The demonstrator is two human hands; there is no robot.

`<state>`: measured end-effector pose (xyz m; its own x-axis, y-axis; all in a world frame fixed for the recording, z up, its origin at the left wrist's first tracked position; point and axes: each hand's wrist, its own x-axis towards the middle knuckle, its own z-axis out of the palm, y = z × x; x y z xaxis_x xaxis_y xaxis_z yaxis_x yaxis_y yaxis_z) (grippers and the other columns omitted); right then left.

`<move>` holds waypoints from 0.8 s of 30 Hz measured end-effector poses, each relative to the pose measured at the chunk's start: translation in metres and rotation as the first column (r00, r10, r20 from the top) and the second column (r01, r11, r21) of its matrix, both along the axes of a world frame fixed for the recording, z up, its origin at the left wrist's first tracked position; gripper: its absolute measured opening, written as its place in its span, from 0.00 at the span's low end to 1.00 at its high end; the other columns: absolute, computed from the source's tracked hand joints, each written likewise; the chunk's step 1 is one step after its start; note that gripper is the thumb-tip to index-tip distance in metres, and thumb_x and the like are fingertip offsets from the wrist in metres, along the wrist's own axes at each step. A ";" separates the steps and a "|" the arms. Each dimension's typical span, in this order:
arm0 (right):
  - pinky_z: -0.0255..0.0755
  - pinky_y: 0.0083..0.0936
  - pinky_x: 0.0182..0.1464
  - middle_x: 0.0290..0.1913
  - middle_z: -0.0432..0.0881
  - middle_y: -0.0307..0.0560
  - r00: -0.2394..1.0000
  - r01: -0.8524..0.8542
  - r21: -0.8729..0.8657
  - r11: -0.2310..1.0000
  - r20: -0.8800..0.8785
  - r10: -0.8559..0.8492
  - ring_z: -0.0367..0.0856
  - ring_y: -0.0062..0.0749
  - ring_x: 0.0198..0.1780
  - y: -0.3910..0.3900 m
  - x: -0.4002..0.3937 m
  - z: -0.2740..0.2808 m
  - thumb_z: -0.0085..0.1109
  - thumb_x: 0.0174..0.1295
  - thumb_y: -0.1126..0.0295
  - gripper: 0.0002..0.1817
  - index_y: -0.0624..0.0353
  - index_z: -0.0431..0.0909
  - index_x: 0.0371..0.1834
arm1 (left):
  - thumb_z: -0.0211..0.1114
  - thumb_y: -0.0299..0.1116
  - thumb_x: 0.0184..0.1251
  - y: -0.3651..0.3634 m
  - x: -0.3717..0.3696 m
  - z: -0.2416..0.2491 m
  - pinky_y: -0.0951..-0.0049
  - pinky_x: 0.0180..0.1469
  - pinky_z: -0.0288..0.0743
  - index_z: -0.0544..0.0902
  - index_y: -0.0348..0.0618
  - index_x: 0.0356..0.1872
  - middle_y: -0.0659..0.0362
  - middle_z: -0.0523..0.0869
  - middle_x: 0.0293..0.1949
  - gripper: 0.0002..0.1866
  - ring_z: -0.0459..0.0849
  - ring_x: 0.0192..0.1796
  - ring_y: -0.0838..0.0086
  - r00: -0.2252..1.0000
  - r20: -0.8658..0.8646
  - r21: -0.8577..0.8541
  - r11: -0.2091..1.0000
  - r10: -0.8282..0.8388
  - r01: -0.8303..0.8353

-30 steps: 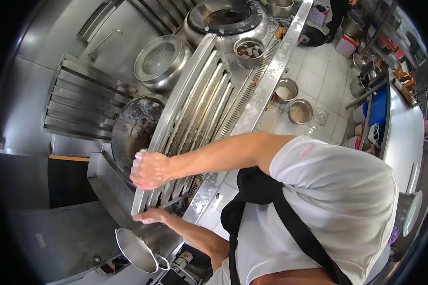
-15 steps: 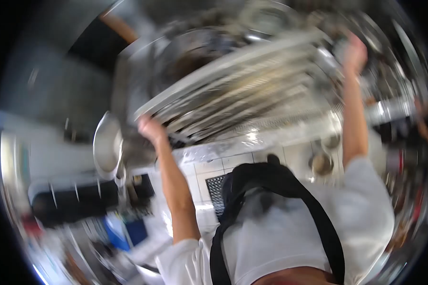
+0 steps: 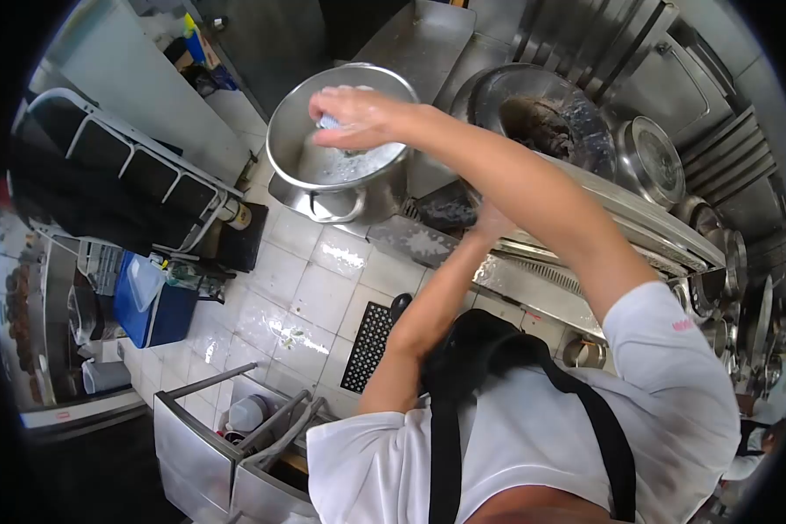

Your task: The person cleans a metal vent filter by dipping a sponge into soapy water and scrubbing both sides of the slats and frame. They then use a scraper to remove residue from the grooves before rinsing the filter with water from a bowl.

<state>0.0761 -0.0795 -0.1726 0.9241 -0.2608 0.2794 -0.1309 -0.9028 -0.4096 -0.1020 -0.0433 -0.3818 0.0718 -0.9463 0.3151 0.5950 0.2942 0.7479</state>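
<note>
My right hand (image 3: pixel 362 118) is stretched across to the left, over a large steel pot (image 3: pixel 380 194) with foamy water (image 3: pixel 345 166) in it. Its fingers close on a small pale bluish-white item (image 3: pixel 327 121), mostly hidden, whose kind I cannot make out. My left hand (image 3: pixel 492 224) is at the left end of a long slatted metal panel (image 3: pixel 642 223) and seems to grip it. My right forearm hides most of the left fingers. The panel lies slanted along the front of the steel cooking bench.
Behind the panel is a wok burner (image 3: pixel 541 122) with dark residue, and a round steel pan (image 3: pixel 651 162) beside it. A folded frame cart (image 3: pixel 118 166), a blue cool box (image 3: pixel 153 301) and steel bins (image 3: pixel 192 450) stand left. The tiled floor (image 3: pixel 297 288) looks wet.
My view has swung left. My right hand has moved from the panel's right end to above the pot. The panel has come down toward the bench front, with my left hand still at its end.
</note>
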 end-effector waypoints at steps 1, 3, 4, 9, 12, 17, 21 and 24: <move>0.74 0.45 0.57 0.52 0.84 0.57 0.994 -0.012 -0.165 0.986 -0.109 -0.006 0.83 0.50 0.54 -0.018 0.033 -0.037 0.64 0.61 0.55 0.22 0.53 0.79 0.55 | 0.66 0.39 0.74 0.014 0.008 0.007 0.64 0.70 0.68 0.72 0.39 0.67 0.55 0.77 0.65 0.26 0.75 0.66 0.67 0.962 0.263 -0.047 0.997 0.077 -0.067; 0.79 0.40 0.49 0.44 0.88 0.58 0.640 0.108 -0.202 0.973 -0.735 -0.224 0.87 0.48 0.48 -0.042 0.078 -0.088 0.69 0.56 0.63 0.17 0.59 0.86 0.47 | 0.72 0.41 0.68 0.036 0.011 0.009 0.65 0.71 0.67 0.71 0.39 0.69 0.52 0.77 0.66 0.33 0.75 0.67 0.68 0.938 0.344 0.045 0.997 0.039 -0.058; 0.79 0.40 0.49 0.44 0.88 0.58 0.628 0.115 -0.198 0.973 -0.745 -0.226 0.87 0.48 0.48 -0.049 0.088 -0.111 0.69 0.56 0.63 0.17 0.59 0.86 0.47 | 0.76 0.42 0.64 0.042 0.020 0.019 0.65 0.71 0.66 0.70 0.38 0.69 0.51 0.77 0.66 0.37 0.74 0.68 0.69 0.967 0.253 0.123 0.992 -0.030 -0.001; 0.82 0.39 0.46 0.44 0.90 0.49 0.624 0.112 -0.364 0.925 -0.698 -0.351 0.89 0.44 0.46 -0.047 0.082 -0.153 0.70 0.53 0.66 0.16 0.52 0.89 0.46 | 0.73 0.47 0.68 0.049 0.064 0.060 0.72 0.60 0.76 0.79 0.38 0.62 0.54 0.89 0.49 0.29 0.85 0.54 0.71 0.917 0.305 0.204 0.958 -0.258 0.202; 0.82 0.41 0.43 0.42 0.90 0.50 0.676 0.416 -0.011 0.909 -0.665 -0.317 0.89 0.43 0.43 -0.066 0.090 -0.171 0.68 0.57 0.65 0.13 0.51 0.88 0.45 | 0.65 0.46 0.75 0.045 0.058 0.028 0.70 0.62 0.73 0.77 0.36 0.63 0.53 0.86 0.52 0.26 0.82 0.55 0.71 0.969 0.240 0.069 0.996 -0.067 0.051; 0.79 0.48 0.49 0.45 0.86 0.58 0.861 0.396 0.346 0.850 -0.462 -0.213 0.87 0.49 0.47 -0.074 0.050 -0.068 0.63 0.57 0.64 0.21 0.59 0.79 0.54 | 0.64 0.46 0.76 0.028 0.033 0.029 0.66 0.65 0.72 0.77 0.31 0.63 0.47 0.85 0.54 0.27 0.82 0.57 0.64 0.948 0.313 0.008 0.998 -0.054 0.055; 0.76 0.42 0.58 0.52 0.84 0.61 0.830 0.426 0.301 0.853 0.245 -0.501 0.84 0.53 0.53 0.005 -0.116 0.084 0.65 0.63 0.57 0.24 0.60 0.75 0.57 | 0.63 0.46 0.76 0.008 0.007 0.054 0.63 0.66 0.71 0.76 0.27 0.62 0.41 0.85 0.55 0.29 0.82 0.58 0.58 0.893 0.445 -0.104 0.994 0.067 -0.022; 0.80 0.37 0.53 0.59 0.81 0.56 0.420 0.793 0.141 0.592 0.577 -0.700 0.86 0.43 0.51 0.055 -0.289 0.125 0.67 0.66 0.61 0.25 0.64 0.74 0.59 | 0.66 0.49 0.74 -0.001 -0.017 0.112 0.58 0.62 0.73 0.76 0.17 0.57 0.35 0.84 0.56 0.34 0.82 0.55 0.49 0.726 0.660 -0.070 0.978 0.192 -0.195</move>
